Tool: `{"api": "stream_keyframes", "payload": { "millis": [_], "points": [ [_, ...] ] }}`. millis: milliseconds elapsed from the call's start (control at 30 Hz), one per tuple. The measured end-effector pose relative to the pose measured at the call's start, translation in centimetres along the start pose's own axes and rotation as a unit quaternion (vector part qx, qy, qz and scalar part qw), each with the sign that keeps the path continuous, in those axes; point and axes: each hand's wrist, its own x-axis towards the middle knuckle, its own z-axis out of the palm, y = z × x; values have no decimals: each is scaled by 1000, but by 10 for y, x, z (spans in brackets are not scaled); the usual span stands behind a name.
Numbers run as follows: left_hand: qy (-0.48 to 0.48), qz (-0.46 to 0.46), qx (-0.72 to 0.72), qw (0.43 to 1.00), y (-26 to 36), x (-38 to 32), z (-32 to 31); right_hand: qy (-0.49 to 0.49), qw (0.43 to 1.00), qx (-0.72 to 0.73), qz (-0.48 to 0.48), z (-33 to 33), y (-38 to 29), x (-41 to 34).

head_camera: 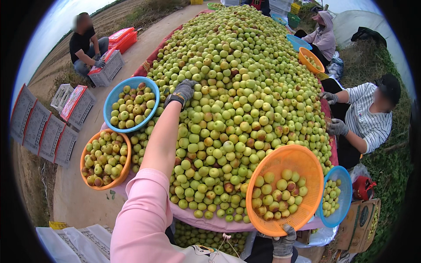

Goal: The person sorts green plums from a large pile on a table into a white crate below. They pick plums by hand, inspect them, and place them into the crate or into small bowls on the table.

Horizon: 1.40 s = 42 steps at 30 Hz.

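Observation:
A large heap of green jujubes (pixel 230 111), some with reddish-brown patches, spreads over a cloth-covered surface in front of me. My left hand (pixel 184 91), in a grey knit glove with a dark band at the wrist, reaches onto the heap's left side. Its fingertips are hidden against the fruit, so I cannot see whether it holds any. Low on the right, my right hand (pixel 284 242), also gloved, grips the near rim of an orange plastic basket (pixel 309 194). That basket leans on the heap's near edge, with jujubes gathered in its bottom.
Left of the heap sit a blue basket (pixel 154 108) and an orange basket (pixel 85 171), both filled with jujubes. Another blue basket (pixel 343 200) is at right. A co-worker (pixel 368 108) sits along the right edge; another person (pixel 86 46) crouches by grey crates (pixel 110 70).

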Motion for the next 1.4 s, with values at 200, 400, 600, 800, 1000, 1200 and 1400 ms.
{"api": "stream_keyframes", "payload": {
  "millis": [200,400,600,800,1000,1200,1400],
  "points": [
    [-199,30,209,957,13,21,-16,-3,1000,-7,24,3,1,0],
    [-164,50,-137,976,-6,-4,-20,11,999,-46,-15,6,2,-1],
    [-80,-25,-621,779,7,-5,-30,-31,998,-53,3,3,0,-2],
    [-16,25,-158,987,90,-1,-23,-35,999,9,34,5,-1,-4],
    [-158,105,148,971,118,-13,-11,-11,999,-22,28,1,-7,-8],
    [-257,232,6,938,108,-25,-20,2,999,7,35,-5,-10,-16],
    [-284,264,101,916,114,-47,-32,-25,999,-1,33,-4,-14,-20]
  ]
}}
